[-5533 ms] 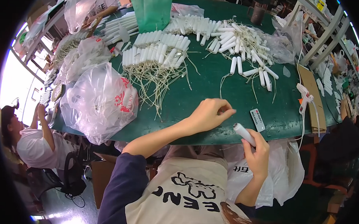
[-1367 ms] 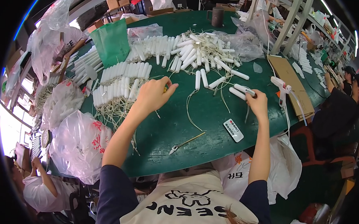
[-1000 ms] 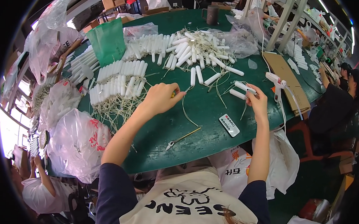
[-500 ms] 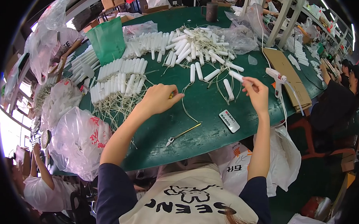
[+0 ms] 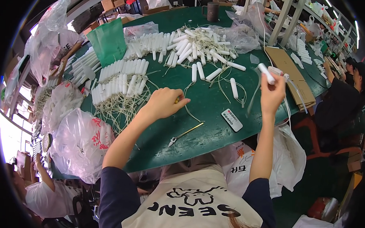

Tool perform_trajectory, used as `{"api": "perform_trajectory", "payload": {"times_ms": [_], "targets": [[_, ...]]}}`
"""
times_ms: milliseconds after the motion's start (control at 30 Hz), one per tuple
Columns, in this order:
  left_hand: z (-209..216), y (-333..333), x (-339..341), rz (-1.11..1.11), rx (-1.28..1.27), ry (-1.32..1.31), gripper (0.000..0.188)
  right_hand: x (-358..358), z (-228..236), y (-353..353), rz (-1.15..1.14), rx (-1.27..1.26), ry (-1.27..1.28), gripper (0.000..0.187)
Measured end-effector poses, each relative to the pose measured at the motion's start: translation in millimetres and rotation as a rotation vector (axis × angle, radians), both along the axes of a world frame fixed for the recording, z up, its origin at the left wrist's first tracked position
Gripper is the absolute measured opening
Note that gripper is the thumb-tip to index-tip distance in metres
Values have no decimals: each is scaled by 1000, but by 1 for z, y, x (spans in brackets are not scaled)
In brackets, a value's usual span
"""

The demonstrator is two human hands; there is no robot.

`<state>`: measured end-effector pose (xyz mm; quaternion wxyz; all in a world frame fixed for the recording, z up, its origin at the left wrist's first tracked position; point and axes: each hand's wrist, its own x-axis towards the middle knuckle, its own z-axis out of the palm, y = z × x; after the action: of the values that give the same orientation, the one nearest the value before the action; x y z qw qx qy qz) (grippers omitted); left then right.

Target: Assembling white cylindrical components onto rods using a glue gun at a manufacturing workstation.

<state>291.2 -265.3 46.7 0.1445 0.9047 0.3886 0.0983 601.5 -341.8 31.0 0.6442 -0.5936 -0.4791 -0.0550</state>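
My right hand (image 5: 273, 95) grips a white tube (image 5: 266, 72) with a thin cord hanging from it, raised over the right side of the green table (image 5: 161, 147). My left hand (image 5: 165, 102) is closed near the middle, around a small yellow thing (image 5: 177, 100) mostly hidden by its fingers. Loose white tubes (image 5: 234, 88) with cords lie beyond my hands, below a tangled pile of corded tubes (image 5: 193, 44). Toward the near edge lie a remote control (image 5: 232, 119) with dark buttons and a thin yellow stick (image 5: 190, 130) with a pale pointed end.
A white glue gun (image 5: 275, 70) lies by a cardboard sheet (image 5: 290, 69), right of my right hand. Rows of tubes (image 5: 121, 77), a green bag (image 5: 107, 43) and a clear plastic bag (image 5: 79, 144) are at left. A dark mug (image 5: 212, 12) stands far back. Other people sit around.
My right hand has lifted the white tube away from the others and moved right, turning it more upright. My left hand has barely moved.
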Motion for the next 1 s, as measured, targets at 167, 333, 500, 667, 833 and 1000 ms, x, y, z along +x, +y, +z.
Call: {"api": "perform_trajectory", "payload": {"times_ms": [167, 333, 500, 667, 833, 1000], "targets": [[11, -17, -5, 50, -146, -210, 28, -32, 39, -41, 22, 263, 38, 24], [31, -42, -11, -76, -705, -671, 30, -42, 69, -106, 246, 481, -251, 25], [41, -74, -12, -165, -877, -789, 27, -58, 67, -119, 1266, 379, 74, 52], [35, -91, -13, -314, -598, -757, 25, -113, 6, -130, 975, -196, 252, 33], [37, -100, -10, -336, -342, -628, 24, -143, -3, -122, 789, -378, -8, 29], [32, -99, -6, -386, -184, -610, 24, -147, -4, -121, 793, -344, -55, 26]]}}
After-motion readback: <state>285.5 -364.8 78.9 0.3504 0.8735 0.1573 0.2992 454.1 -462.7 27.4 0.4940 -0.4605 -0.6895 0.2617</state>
